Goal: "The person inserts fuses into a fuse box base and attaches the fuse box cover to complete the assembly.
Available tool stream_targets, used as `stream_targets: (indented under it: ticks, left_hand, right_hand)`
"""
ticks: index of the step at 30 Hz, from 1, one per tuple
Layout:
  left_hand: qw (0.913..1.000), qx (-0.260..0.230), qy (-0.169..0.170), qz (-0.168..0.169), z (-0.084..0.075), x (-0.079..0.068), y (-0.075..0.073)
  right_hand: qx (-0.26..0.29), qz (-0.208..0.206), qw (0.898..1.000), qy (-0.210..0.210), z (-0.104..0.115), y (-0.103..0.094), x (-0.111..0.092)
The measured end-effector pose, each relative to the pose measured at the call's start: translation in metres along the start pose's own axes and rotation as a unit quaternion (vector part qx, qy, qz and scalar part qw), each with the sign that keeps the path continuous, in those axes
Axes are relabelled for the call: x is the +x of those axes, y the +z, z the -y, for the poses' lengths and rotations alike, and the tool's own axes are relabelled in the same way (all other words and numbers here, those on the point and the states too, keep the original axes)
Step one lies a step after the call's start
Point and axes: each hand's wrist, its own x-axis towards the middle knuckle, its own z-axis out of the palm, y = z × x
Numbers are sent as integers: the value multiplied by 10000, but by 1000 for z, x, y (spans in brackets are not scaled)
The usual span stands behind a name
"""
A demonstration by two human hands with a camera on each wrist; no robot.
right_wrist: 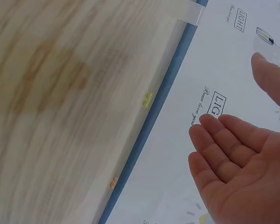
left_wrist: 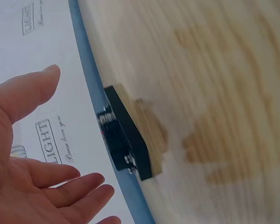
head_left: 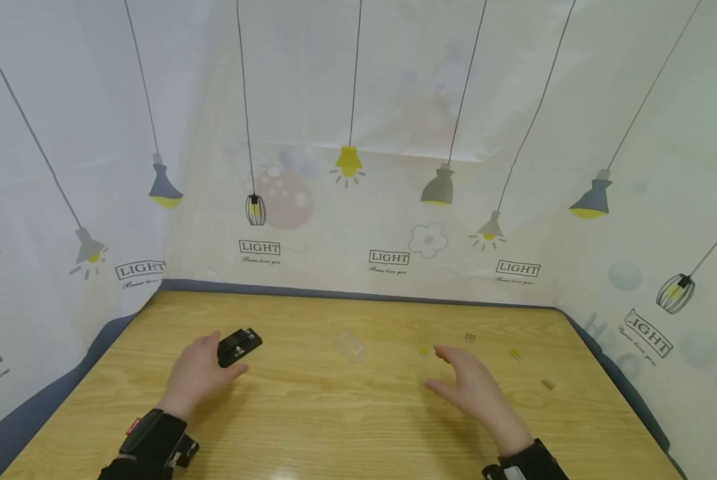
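On the left half of the table lies a black device [head_left: 239,347] [left_wrist: 123,135], a flat plate carrying a block and small metal parts. My left hand [head_left: 197,370] [left_wrist: 51,172] is beside it, thumb and fingers spread apart; the left wrist view shows a gap between the fingertips and the device. My right hand [head_left: 475,387] [right_wrist: 242,158] hovers over the right half, fingers extended and nothing held. Nearest to it is a small yellow piece [head_left: 424,352] [right_wrist: 147,100]. A small orange-brown piece [head_left: 470,338] [right_wrist: 113,182] lies farther back.
Between the hands is a flat clear plastic piece [head_left: 349,347] [right_wrist: 191,11]. Farther right lie another small yellow piece [head_left: 517,355] and a tan one [head_left: 548,384]. White lamp-printed sheets [head_left: 334,80] enclose the wooden table [head_left: 334,427] at the back and sides.
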Motion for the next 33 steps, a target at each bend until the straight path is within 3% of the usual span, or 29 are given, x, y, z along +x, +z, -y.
stream_targets:
  ticks: [8,21,33]
  left_hand:
    - [9991,-16,-282,309,14,11,-5]
    - [9969,-7,-527,579,25,19,-3]
    - [9944,-14,-652,829,32,25,-1]
  right_hand:
    - [200,133,9997,42,1,14,9]
    - [500,462,9968,-422,25,30,18]
    - [390,654,9949,-656,39,45,24]
